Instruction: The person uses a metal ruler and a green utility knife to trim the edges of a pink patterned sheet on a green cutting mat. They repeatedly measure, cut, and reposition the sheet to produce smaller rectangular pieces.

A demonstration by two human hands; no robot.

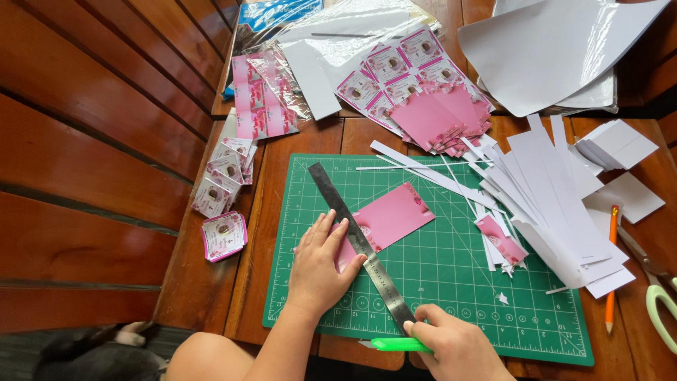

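My left hand (pixel 319 262) lies flat, fingers spread, pressing a steel ruler (pixel 357 241) onto a pink printed card (pixel 388 220) that rests on a green cutting mat (pixel 451 275). The ruler runs diagonally from the mat's upper left toward its lower middle and crosses the card. My right hand (pixel 458 347) grips a bright green craft knife (pixel 399 344) at the ruler's near end, close to the mat's front edge. Whether the blade touches the mat is hidden by the hand.
White paper strips (pixel 557 190) are heaped on the mat's right side. Pink printed cards (pixel 437 116) and sheets (pixel 257 99) lie at the back. Small card stacks (pixel 224 236) sit left of the mat. An orange pencil (pixel 611 271) and green-handled scissors (pixel 659 296) lie right.
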